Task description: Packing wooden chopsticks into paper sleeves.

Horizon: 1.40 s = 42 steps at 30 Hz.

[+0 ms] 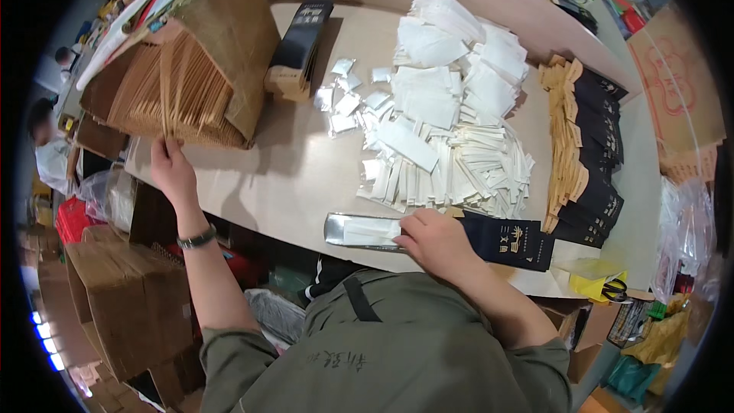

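Observation:
My left hand [173, 168] is closed on a pair of thin brown wooden chopsticks [166, 88] at the mouth of a cardboard box [229, 15]. Many more brown chopsticks [202, 99] lie packed in that box. Near the table's front edge, my right hand [440, 241] pinches the end of a white paper packet [371, 230], which lies over a shallow shiny tray [332, 231]. The thumb and index fingertips are at the packet; the other fingers are partly hidden. Just right of this hand lie dark blue paper sleeves [497, 241] with gold print.
White paper packets [432, 95] are heaped mid-table, beside small clear sachets [346, 103]. A stack of dark sleeves [298, 42] stands near the box; rows of dark-and-brown sleeves [592, 138] line the right side. Scissors [614, 289] lie at the right front corner. Cartons [134, 298] stand lower left.

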### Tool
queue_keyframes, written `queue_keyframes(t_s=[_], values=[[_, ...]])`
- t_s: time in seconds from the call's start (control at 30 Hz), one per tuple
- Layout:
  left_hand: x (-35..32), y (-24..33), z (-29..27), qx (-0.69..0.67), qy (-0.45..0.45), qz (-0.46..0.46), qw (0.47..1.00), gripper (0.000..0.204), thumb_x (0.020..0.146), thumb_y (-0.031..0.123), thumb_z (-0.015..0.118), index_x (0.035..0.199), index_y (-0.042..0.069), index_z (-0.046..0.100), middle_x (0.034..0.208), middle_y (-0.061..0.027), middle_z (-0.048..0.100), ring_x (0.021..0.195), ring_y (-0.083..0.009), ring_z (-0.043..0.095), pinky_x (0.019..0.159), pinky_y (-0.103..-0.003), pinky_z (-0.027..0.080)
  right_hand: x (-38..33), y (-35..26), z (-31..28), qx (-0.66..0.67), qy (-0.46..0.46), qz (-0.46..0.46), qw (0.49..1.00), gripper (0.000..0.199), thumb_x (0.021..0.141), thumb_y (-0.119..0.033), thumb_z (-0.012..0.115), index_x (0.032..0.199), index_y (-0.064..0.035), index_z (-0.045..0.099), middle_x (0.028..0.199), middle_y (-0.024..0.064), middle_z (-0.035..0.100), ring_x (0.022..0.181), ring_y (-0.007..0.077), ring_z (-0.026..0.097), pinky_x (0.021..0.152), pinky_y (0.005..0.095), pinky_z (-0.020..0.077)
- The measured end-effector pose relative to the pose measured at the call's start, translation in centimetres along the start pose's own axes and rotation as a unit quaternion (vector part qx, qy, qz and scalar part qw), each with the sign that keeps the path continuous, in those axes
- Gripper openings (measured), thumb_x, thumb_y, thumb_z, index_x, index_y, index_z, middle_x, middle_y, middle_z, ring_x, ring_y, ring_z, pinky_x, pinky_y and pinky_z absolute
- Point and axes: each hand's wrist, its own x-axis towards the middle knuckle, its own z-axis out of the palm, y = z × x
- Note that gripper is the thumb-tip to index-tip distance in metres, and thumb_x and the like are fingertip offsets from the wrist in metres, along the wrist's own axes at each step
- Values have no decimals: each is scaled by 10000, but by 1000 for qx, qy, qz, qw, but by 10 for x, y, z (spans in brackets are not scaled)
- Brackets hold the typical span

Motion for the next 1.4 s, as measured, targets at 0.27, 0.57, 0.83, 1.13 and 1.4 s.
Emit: queue_keyframes(t_s=[0.27, 0.57, 0.83, 1.13, 1.4], values=[[85, 101, 29, 214, -132, 131, 959, 302, 978, 240, 467, 1106, 31, 643, 1022, -239, 675, 976, -418, 623, 836, -477, 499, -10, -7, -7, 0, 48, -56, 997, 134, 804, -156, 746, 845, -70, 652, 815, 99, 621, 715, 304, 618, 636, 393, 509], [-137, 59, -28, -257, -382, -201, 865, 150, 998, 114, 576, 915, 8, 642, 826, 40, 563, 768, -56, 478, 705, -209, 398, -39, 15, -20, 3, 4, -25, 1000, 335, 700, -201, 819, 913, -23, 632, 1267, 167, 575, 1101, 362, 569, 940, 457, 461], [-137, 86, -18, -54, -613, -101, 782, 71, 898, 33, 671, 933, -28, 660, 830, -64, 687, 745, -104, 607, 705, -260, 501, -44, 22, -14, -43, -7, -33, 999, 324, 708, -190, 814, 894, -19, 611, 1346, 210, 518, 1243, 402, 494, 998, 473, 442], [-223, 159, 32, -102, -390, 46, 914, 164, 816, 23, 738, 977, 16, 712, 1040, -124, 589, 916, -239, 639, 815, -327, 527, -36, 12, -4, -27, 19, 13, 999, 367, 692, -197, 814, 942, -28, 605, 1317, 217, 537, 1190, 398, 522, 1001, 481, 434], [-234, 214, 22, -231, -624, 29, 746, 583, 798, 169, 786, 1301, 12, 536, 1123, -160, 621, 1001, -311, 633, 903, -391, 505, -29, 12, -3, -4, 31, -3, 1000, 471, 647, -141, 792, 1058, -34, 588, 1184, 193, 563, 1125, 365, 538, 936, 455, 452]])
